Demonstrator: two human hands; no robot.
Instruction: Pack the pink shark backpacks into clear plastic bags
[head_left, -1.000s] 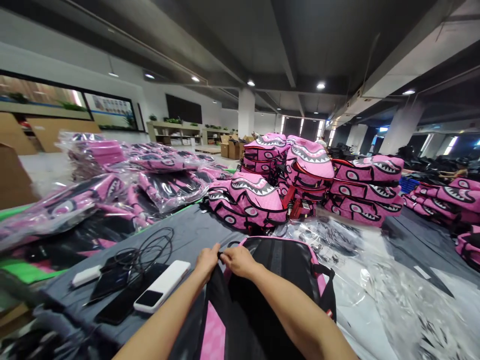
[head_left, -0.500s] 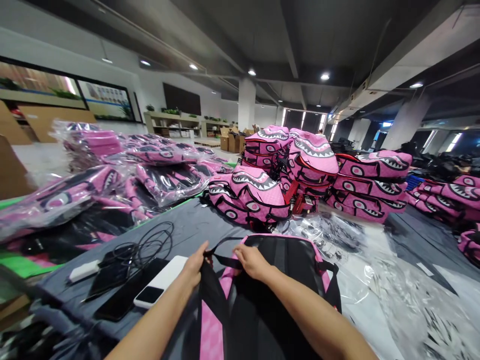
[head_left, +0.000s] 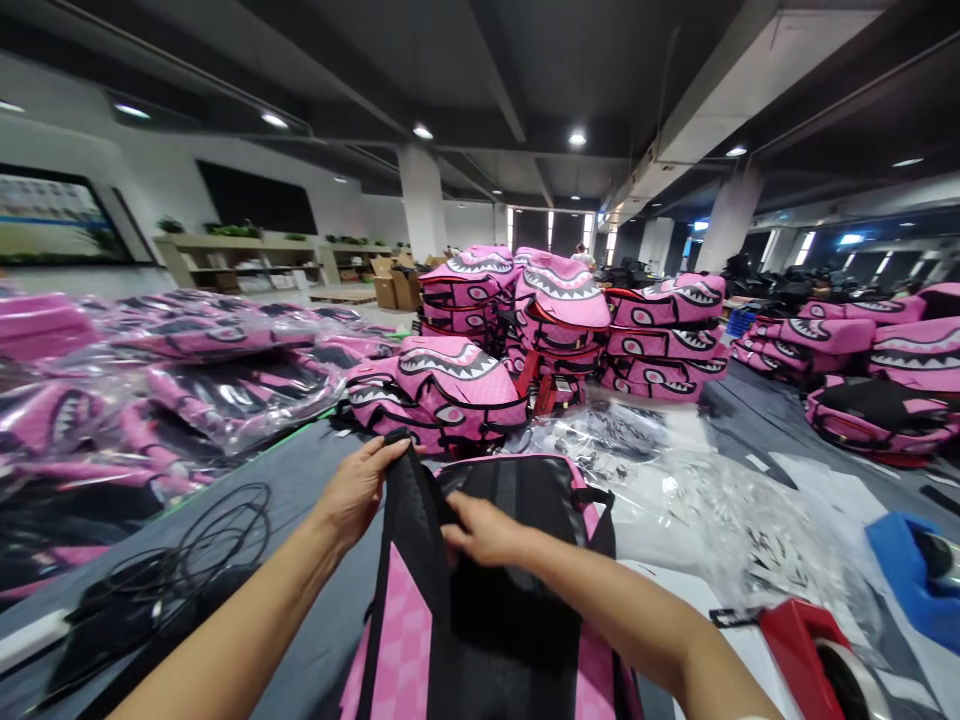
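A pink and black backpack (head_left: 517, 610) lies before me with its black back panel and straps facing up. My left hand (head_left: 358, 490) pinches the top of a black and pink shoulder strap (head_left: 409, 590) and holds it raised off the panel. Over the panel, my right hand (head_left: 480, 528) has its fingers curled against the inner side of the same strap; its fingertips are partly hidden. The other strap's black webbing (head_left: 600, 505) hangs along the right side of the bag.
Behind are stacked pink shark-mouth backpacks (head_left: 562, 290). Plastic-wrapped bags (head_left: 217, 390) pile up at left, near tangled black cables (head_left: 225, 530). Clear plastic bags (head_left: 720, 500), a red tape dispenser (head_left: 806, 650) and a blue one (head_left: 911, 570) lie at right.
My view has swung right, bringing the tape dispensers into sight. My left hand has lifted the strap higher. My right hand has moved from the thin webbing down along the strap.
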